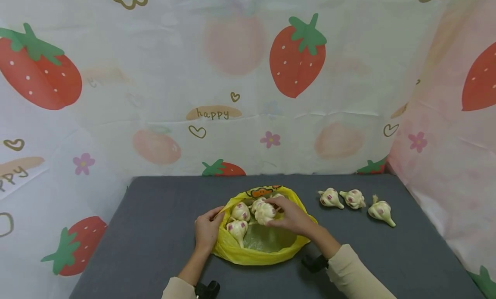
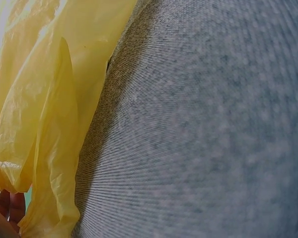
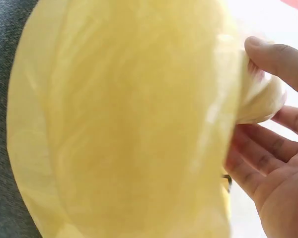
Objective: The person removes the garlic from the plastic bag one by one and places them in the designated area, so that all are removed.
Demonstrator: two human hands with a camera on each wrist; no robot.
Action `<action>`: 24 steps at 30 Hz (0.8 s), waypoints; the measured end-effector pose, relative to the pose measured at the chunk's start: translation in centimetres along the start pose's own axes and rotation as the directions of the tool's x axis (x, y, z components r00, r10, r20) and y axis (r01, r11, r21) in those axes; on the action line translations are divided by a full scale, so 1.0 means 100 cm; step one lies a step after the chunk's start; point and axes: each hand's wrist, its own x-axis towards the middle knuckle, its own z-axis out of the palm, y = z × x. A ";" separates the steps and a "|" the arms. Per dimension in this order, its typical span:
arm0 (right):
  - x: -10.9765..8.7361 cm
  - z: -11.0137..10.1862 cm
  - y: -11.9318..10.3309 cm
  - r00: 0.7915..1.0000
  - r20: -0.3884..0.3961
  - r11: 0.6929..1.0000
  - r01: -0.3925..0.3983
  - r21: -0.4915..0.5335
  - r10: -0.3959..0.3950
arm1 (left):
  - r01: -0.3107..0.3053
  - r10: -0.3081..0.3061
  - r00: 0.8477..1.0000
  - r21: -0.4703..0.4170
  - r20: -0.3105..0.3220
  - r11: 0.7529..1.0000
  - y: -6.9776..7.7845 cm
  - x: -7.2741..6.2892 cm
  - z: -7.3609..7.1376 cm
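A yellow plastic bag [image 1: 252, 258] lies with its mouth spread wide, several garlic bulbs [image 1: 241, 212] inside along its left and far sides. At the bag's left rim, my left hand [image 1: 207, 231] pinches the plastic between thumb and fingers; the left wrist view shows its fingers partly behind the yellow film [image 2: 54, 129]. My right hand [image 1: 293, 216] holds a whitish garlic bulb [image 1: 265, 214] with purple patches over the bag's opening. In the right wrist view, thumb and fingers are around that bulb [image 3: 263, 99], partly hidden by the bag's wall [image 3: 134, 119].
Three more garlic bulbs [image 1: 353, 199] lie on the dark grey table [image 1: 166, 213] to the right of the bag. Behind the table hangs a pale cloth [image 1: 240, 92] printed with strawberries, and it continues down both sides.
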 end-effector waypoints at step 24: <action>-0.014 -0.034 0.000 0.990 -0.144 0.999 0.014 0.044 -0.008 | 0.000 0.000 1.000 0.020 0.003 1.000 0.002 0.000 -0.001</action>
